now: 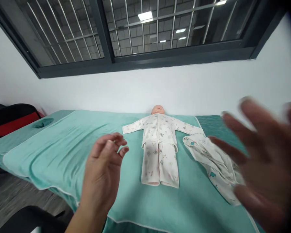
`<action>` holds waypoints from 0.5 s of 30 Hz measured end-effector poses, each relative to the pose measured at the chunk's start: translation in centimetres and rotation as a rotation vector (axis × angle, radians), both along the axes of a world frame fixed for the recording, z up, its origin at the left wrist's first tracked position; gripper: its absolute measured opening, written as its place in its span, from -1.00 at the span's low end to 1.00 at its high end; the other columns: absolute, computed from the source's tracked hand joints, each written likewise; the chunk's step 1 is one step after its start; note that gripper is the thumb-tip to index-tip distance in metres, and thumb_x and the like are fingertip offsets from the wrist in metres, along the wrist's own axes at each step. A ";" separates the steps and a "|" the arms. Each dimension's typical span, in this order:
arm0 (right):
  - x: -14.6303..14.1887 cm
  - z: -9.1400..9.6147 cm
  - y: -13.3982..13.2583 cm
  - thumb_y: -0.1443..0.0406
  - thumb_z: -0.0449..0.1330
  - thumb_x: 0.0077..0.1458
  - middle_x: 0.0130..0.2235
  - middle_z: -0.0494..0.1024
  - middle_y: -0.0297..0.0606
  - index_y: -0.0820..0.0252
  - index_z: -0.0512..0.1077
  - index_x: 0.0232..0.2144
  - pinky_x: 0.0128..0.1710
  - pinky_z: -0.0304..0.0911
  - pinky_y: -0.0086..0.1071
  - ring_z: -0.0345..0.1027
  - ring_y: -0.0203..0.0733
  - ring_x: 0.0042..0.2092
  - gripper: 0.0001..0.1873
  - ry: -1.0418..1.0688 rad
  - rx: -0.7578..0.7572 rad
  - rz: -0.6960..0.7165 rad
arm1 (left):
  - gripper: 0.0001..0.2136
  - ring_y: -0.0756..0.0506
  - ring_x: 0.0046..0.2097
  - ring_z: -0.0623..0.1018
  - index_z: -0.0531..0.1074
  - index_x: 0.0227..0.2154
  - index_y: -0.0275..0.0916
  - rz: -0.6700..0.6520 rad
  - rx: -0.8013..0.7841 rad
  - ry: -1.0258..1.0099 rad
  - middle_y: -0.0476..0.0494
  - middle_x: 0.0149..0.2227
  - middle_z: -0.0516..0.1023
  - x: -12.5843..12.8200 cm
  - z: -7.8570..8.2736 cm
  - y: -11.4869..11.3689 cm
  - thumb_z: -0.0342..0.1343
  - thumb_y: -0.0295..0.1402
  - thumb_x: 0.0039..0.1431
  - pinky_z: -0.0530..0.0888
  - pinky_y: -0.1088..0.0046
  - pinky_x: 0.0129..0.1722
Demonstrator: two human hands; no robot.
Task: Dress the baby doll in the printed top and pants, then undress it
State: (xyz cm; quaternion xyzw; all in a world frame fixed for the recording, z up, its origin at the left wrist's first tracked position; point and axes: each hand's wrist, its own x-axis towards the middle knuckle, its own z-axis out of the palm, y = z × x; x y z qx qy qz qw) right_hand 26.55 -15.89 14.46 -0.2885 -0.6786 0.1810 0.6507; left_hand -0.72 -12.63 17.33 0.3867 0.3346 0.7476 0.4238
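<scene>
A baby doll (157,109) lies on its back, dressed in a white patterned long-sleeved top (160,127) and matching trousers (159,163). Its sleeves are spread out to both sides, and no doll hands or feet show. My left hand (105,171) is raised to the left of the trousers, fingers loosely curled and apart, with nothing in it. Close to the camera at the right, my right hand (264,161) is blurred, its fingers spread and holding nothing. Behind it lies a crumpled white cloth garment (215,165) with green prints, partly covered by that hand.
A turquoise sheet (63,145) covers the bed, which has a face hole (43,122) at its left end. A white wall (99,94) and a barred window (145,61) stand behind. Black and red chairs (16,119) are at the left; a black object (31,220) is at lower left.
</scene>
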 end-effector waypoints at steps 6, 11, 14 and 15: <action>-4.5 -2.5 9.7 0.23 0.15 0.23 0.40 0.04 -0.39 -0.27 0.07 0.31 0.26 0.18 0.05 -0.01 0.00 0.38 -0.34 -0.075 -0.318 -0.059 | -0.82 -0.04 -0.15 0.51 0.53 -0.31 -0.19 -0.006 -0.283 0.292 -0.05 -0.21 0.54 -0.2 -8.3 8.6 0.25 -0.20 0.12 0.44 0.45 -0.15; -6.2 -6.7 20.9 0.10 0.09 0.25 0.33 0.21 -0.24 -0.05 0.20 0.26 0.28 0.11 0.01 0.10 -0.01 0.32 -0.45 -0.071 -0.515 -0.174 | -0.81 -0.10 -0.05 0.51 0.55 -0.23 -0.16 0.049 -0.187 0.670 -0.09 -0.10 0.58 2.4 -9.3 18.3 0.11 -0.21 0.21 0.40 0.37 -0.02; -6.6 -7.1 26.9 0.04 0.07 0.23 0.26 0.32 -0.17 0.04 0.31 0.18 0.25 0.12 0.02 0.21 0.03 0.24 -0.48 -0.063 -0.586 -0.218 | -0.80 -0.11 0.05 0.48 0.54 -0.16 -0.16 0.036 -0.037 0.838 -0.11 -0.03 0.56 4.4 -9.2 24.3 0.06 -0.32 0.23 0.38 0.33 0.07; -6.6 -7.2 28.3 0.04 0.07 0.22 0.24 0.35 -0.15 0.07 0.32 0.16 0.25 0.12 0.01 0.23 0.04 0.22 -0.48 -0.067 -0.606 -0.220 | -0.79 -0.12 0.08 0.47 0.53 -0.14 -0.16 0.018 -0.006 0.872 -0.12 -0.02 0.55 4.8 -9.2 26.0 0.05 -0.33 0.24 0.37 0.32 0.11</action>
